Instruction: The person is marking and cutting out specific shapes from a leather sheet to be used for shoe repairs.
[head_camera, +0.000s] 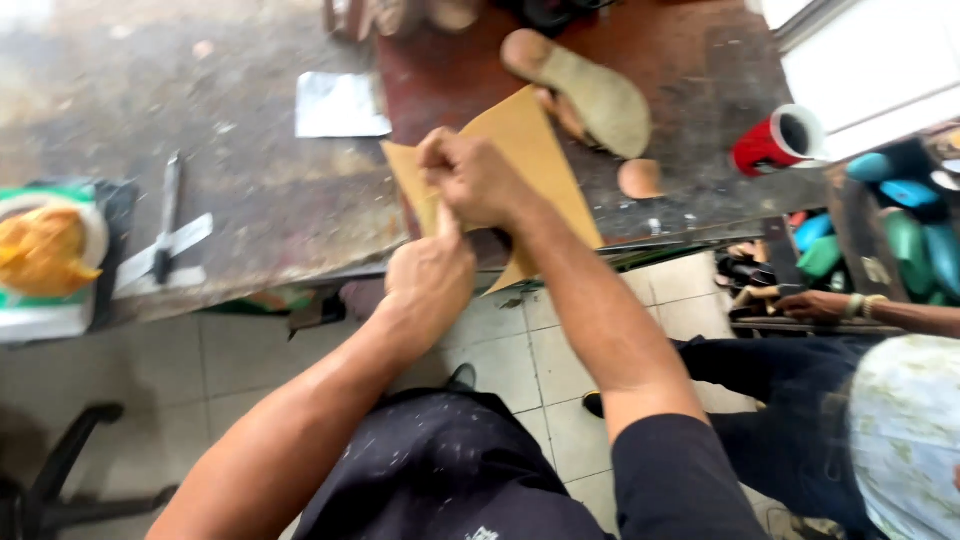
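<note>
both the left hand (430, 275) and right hand (475, 180) pinch the near edge of a tan leather sheet (530, 150) lying just in front of the sandal sole (590, 95), thin, light and floppy-looking, probably best gripped at its edges.

Both hands, the left hand (430, 280) and the right hand (475, 180), crowded together over the tan sheet (535, 150) at the bench edge (300, 265). Just beyond stood a shoe sole (590, 95), blocking the way forward. To the right, a red can (775, 142) and a co-worker's hand (815, 305) hemmed that side. Leftward the bench lay open as far as a metal tool (165, 245), with a foil sheet (340, 105) lying farther back.
</note>
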